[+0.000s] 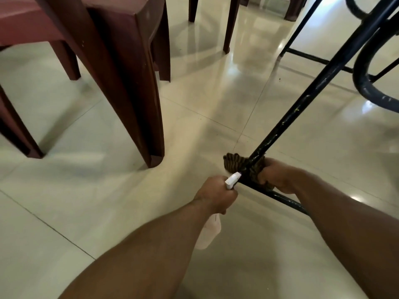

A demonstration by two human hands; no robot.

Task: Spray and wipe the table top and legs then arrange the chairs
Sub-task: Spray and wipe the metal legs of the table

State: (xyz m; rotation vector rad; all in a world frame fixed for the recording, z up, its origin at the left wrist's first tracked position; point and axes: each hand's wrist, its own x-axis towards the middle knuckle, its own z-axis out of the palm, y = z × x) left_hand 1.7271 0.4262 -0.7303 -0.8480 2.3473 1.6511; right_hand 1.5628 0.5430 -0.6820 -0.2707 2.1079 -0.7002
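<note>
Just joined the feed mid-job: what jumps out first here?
Low at centre, the right hand presses a brown cloth around the black table leg. Beside it, the left hand holds a spray bottle, nozzle toward the leg. Dark red chairs stand upper left.

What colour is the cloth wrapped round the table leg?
Brownish olive cloth, seen in the head view.

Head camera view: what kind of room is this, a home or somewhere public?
Hard to tell which; it looks like an indoor dining or seating area. Glossy cream floor tiles, maroon plastic chairs standing close together, and a black metal table leg being wiped suggest it.
</note>
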